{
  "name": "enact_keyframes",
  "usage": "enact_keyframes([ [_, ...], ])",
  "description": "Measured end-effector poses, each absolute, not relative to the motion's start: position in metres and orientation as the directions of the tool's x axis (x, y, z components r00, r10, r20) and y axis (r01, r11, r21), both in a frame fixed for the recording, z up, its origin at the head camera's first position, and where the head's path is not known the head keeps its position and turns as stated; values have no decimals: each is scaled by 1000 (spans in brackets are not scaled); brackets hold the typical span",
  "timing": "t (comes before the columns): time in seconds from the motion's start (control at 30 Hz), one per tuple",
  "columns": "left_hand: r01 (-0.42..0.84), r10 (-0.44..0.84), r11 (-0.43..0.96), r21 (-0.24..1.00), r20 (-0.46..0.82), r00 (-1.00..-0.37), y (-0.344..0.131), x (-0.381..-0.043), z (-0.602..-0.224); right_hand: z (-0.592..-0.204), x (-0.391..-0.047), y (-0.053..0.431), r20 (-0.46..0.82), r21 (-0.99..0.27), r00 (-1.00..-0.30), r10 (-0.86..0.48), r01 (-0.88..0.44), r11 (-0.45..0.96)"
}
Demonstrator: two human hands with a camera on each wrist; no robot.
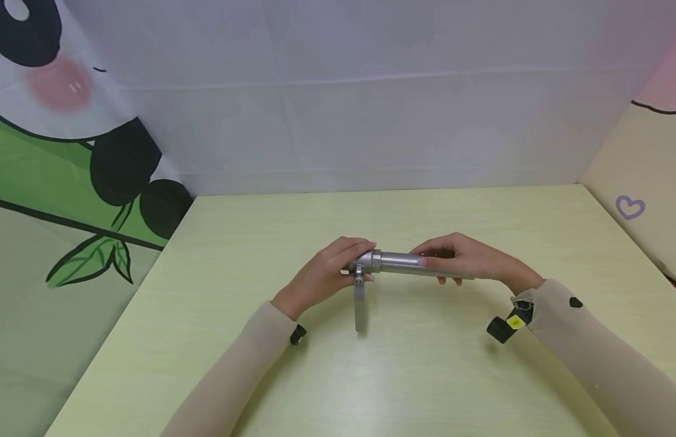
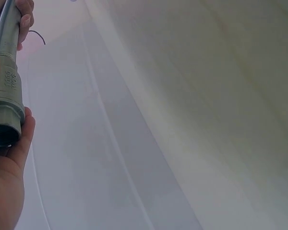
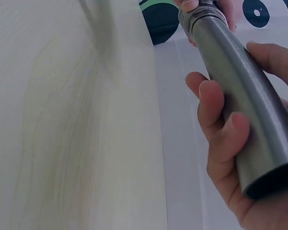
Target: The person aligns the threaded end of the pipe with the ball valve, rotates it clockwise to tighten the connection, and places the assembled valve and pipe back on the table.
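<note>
My left hand [image 1: 331, 271] grips a metal ball valve [image 1: 365, 261], fingers over its top and thumb on the near side. A flat lever handle [image 1: 360, 308] hangs from the valve toward the table. In the left wrist view the valve's open end [image 2: 5, 132] shows internal threads, and raised lettering marks its body. A straight steel pipe [image 1: 401, 263] joins the valve's other end. My right hand [image 1: 469, 260] holds this pipe near its far end, fingers curled round it. The right wrist view shows the pipe's hollow end [image 3: 273, 179].
Valve and pipe are held above a pale wooden table [image 1: 425, 376]. A whitish cloth wall [image 1: 370, 121] stands behind it, with a printed cartoon panel [image 1: 119, 158] at left and a cream panel [image 1: 644, 182] at right. A small camera [image 1: 504, 328] hangs from the right wrist.
</note>
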State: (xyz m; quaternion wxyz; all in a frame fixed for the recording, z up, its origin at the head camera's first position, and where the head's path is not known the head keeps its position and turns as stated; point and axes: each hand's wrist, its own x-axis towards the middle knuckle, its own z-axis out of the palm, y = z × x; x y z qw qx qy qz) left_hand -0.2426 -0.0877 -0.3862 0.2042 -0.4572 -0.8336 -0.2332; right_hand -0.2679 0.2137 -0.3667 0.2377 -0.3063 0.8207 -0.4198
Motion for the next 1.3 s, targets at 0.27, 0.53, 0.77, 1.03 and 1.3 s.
enact_keyframes([
  [0.27,852,670,485,197,543,-507,-86,-242,-387,-370,-266,212,-97,-801,-716,-691,-356,481],
  [0.53,836,657,512,195,538,-528,-77,-251,-390,-374,-280,220,-20,-803,-704,-710,-411,431],
  [0.77,825,642,531,193,544,-540,-68,-261,-392,-378,-296,229,82,-757,-699,-710,-508,412],
  [1.03,821,637,541,183,548,-542,-59,-264,-393,-379,-302,239,71,-757,-714,-697,-493,428],
  [1.3,817,640,549,179,539,-548,-52,-264,-391,-379,-306,248,-81,-840,-737,-672,-312,443],
])
